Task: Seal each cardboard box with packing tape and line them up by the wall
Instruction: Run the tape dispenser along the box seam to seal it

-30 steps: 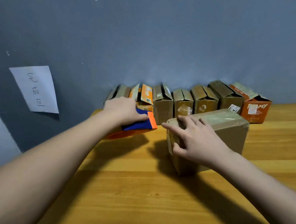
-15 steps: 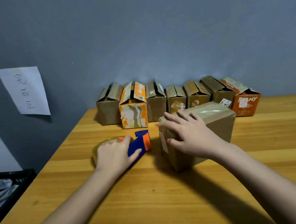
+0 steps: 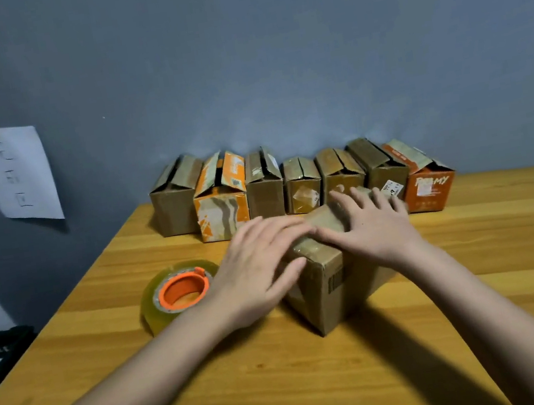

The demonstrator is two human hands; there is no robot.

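From the head view, a brown box (image 3: 331, 283) sits near the middle of the wooden table (image 3: 320, 385), turned so one corner points toward the person. Both hands lie on its top. The left hand (image 3: 261, 265) rests flat with the fingers straight and spread, the fingertips reaching across the near left edge of the top and the thumb lying against the upper side face; it grips nothing. The right hand (image 3: 371, 225) is likewise flat, fingers long and slightly fanned, pressing down on the far right part of the top, with nothing pinched between thumb and fingers. The two hands nearly meet at the middle of the lid, where a shiny strip of tape shows between them.

Just left of the box, partly behind the left wrist, a tape roll (image 3: 178, 293) lies on the table, clear yellowish tape wound on an orange core. Neither hand touches it.

At the back edge of the table a row (image 3: 301, 185) of seven boxes stands side by side against the grey wall (image 3: 272, 62); two are orange, the others brown. The box under the hands stands apart from that row, in front of its right half.

A white paper (image 3: 10, 174) with handwriting hangs on the wall at left.
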